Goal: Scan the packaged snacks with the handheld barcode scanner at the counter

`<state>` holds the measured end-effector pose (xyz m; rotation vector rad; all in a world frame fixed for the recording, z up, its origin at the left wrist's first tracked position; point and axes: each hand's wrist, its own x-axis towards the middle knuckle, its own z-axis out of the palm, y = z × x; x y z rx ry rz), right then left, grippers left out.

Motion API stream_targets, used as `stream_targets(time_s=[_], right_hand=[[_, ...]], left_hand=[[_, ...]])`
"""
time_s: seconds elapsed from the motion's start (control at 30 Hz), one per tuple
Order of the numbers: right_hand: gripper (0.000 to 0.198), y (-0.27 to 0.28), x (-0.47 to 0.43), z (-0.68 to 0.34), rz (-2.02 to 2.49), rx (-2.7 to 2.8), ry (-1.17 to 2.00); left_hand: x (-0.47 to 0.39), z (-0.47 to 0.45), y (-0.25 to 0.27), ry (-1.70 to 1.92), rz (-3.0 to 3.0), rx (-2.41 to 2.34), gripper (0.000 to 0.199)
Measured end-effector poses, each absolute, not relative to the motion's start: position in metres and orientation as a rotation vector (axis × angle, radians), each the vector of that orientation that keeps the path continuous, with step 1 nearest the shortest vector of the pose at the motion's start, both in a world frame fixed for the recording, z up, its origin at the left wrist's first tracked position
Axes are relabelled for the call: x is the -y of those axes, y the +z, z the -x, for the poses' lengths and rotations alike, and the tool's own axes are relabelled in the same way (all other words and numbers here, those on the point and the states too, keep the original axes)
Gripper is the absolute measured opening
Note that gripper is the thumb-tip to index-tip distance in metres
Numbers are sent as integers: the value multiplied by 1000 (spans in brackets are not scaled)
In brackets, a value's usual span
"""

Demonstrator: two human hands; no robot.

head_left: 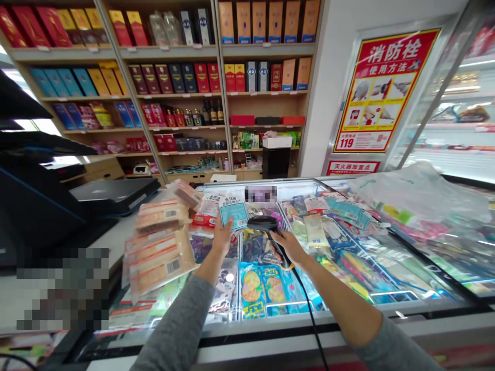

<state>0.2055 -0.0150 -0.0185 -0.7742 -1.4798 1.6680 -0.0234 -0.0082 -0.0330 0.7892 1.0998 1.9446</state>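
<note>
My left hand [222,233] is closed on a white and teal packet [234,214], its barcode side turned toward me. In my right hand [288,246] is a black barcode scanner [263,223], gripped by its handle, with its head beside the packet and a cable running down toward me. Both hands are above a glass-topped chest freezer [216,342]. Left of my left hand lie a red and white packet [205,212] and a pile of flat, clear-wrapped packages [162,257] with orange print.
A large translucent plastic bag [413,193] rests on the freezer's right side, near more packets [350,214]. A flat dark device [112,195] stands on the left counter. Shelves of boxed goods [176,80] line the back wall. Blue bags [270,288] lie inside the freezer.
</note>
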Motion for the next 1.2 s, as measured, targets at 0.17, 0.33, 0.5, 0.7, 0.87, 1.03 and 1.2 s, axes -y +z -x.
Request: stream_targets(time_s=[0.17, 0.33, 0.5, 0.7, 0.87, 1.03, 1.2], right_hand=[[58, -21, 17, -202, 749, 1471, 1685], [58, -16, 18, -205, 773, 1510, 1694], [57, -14, 19, -205, 777, 1497, 1700], [55, -19, 18, -203, 750, 1478, 1690], [52, -26, 15, -202, 776, 1474, 1665], [53, -27, 14, -200, 771, 1468, 1657], [55, -23, 16, -201, 749, 1460, 1673]], left_hand=[[7, 25, -36, 1940, -834, -1101, 59], [8, 24, -33, 1932, -836, -1119, 61], [10, 22, -31, 1924, -818, -1105, 63], [11, 22, -30, 1918, -828, -1137, 59], [13, 22, -29, 1910, -833, -1143, 60], [11, 23, -31, 1904, -837, -1155, 59], [10, 25, -34, 1915, -865, -1171, 59]])
